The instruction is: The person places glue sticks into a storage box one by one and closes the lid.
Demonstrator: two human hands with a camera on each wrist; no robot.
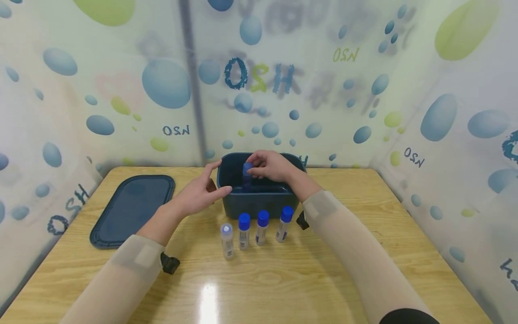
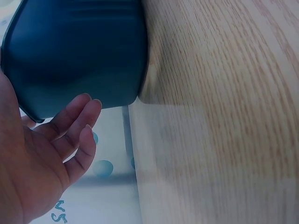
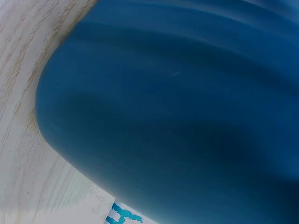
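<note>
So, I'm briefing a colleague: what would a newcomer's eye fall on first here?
At centre, the right hand pinches a blue-topped plastic tube inside a deep dark-blue plastic bin. In front stand four small translucent tubes, three with blue caps. To the left, a flat, rounded dark-blue lid lies on the wooden table.

The left arm [image 1: 121,279] and right arm [image 1: 352,243] reach forward, angled in toward each other. The left hand [image 1: 198,194] spreads thumb and index finger apart, its other fingers loosely bent. The right hand [image 1: 273,165] points inward, thumb and fingers pinched together.
</note>
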